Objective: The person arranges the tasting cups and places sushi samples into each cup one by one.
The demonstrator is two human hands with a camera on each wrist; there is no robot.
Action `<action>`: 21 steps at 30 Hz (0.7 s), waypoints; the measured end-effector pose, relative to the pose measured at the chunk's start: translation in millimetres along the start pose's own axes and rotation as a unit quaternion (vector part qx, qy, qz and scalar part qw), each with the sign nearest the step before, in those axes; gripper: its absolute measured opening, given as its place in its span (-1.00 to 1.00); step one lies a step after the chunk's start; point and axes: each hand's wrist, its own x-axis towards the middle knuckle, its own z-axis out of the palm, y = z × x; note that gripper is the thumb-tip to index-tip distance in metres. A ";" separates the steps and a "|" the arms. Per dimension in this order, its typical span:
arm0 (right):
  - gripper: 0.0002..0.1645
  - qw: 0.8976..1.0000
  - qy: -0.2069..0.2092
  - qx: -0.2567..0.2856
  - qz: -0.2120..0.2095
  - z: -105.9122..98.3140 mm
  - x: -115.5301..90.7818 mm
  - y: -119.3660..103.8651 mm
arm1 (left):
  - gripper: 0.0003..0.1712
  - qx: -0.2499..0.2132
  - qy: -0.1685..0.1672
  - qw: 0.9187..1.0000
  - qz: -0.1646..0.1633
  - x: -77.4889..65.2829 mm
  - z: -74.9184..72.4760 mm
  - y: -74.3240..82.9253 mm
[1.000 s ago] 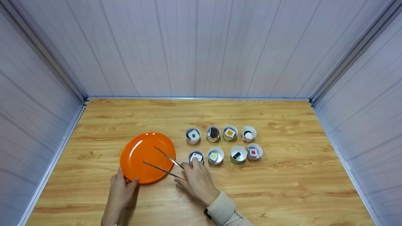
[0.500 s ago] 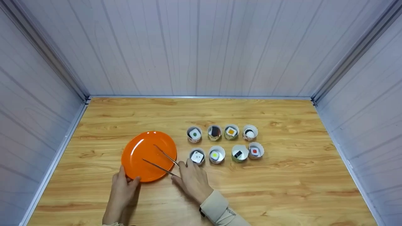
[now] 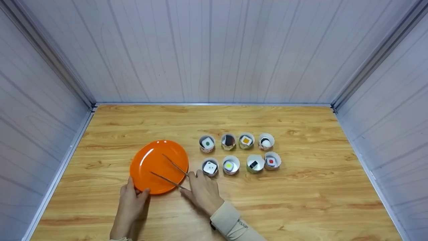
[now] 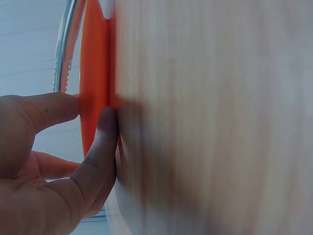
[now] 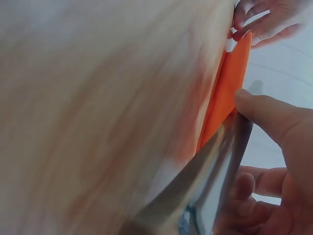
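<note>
An orange plate [image 3: 148, 159] lies on the table's left half. My left hand [image 3: 130, 202] pinches its near-left rim; the left wrist view shows thumb and fingers on either side of the edge of the plate [image 4: 93, 63]. In my right hand [image 3: 204, 192] is a pair of metal tongs [image 3: 167, 179], whose broad body [image 5: 210, 181] fills the low part of the right wrist view. Both arms of the tongs reach over the plate, spread apart, with nothing between the tips. Whether the tips touch the plate, I cannot tell.
Right of the plate stand several small paper cups in two rows. Small pieces sit inside, such as a white one with a green dot [image 3: 207, 144] and a white one with a red square [image 3: 271, 161]. Panel walls [image 3: 207, 50] enclose the wooden table [image 3: 301, 201].
My right hand has drawn a little left, carrying the tongs, and the near-left cup now shows whole. The left hand keeps its hold on the plate.
</note>
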 end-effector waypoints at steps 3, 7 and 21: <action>-0.40 1.000 0.000 0.000 0.001 0.4 1.0 0.8 | -0.24 0.002 0.005 1.000 0.009 0.7 0.3 0.2; -0.38 1.000 -0.011 0.003 0.007 -0.1 1.1 2.4 | -0.20 0.000 -0.003 1.000 0.000 1.0 0.6 0.4; -0.33 0.996 -0.036 0.080 -0.002 -34.3 -11.6 21.2 | 0.07 0.074 0.042 0.993 -0.083 -22.5 -0.9 26.2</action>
